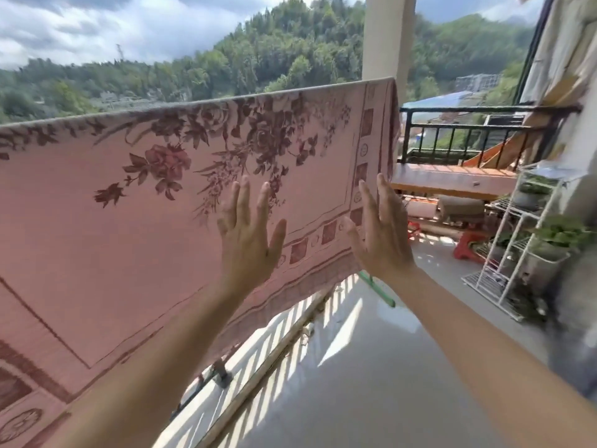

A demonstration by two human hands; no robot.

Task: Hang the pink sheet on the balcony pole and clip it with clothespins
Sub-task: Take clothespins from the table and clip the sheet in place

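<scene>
Pale balcony floor (pixel 371 383) lies nearest, striped with sun. Above it both arms reach out. The left grip (pixel 248 234) and right grip (pixel 378 234) hold nothing, fingers straight and spread, at the sheet (pixel 113 221) near its lower right corner; whether they touch it is unclear. The sheet hangs folded over along its top edge, its right end beside a column (pixel 387 37). Wooded hills (pixel 274 53) rise beyond.

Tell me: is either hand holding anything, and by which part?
Nothing is held. The left hand and right hand are open, fingers straight, near the right end of the pink sheet.
</scene>
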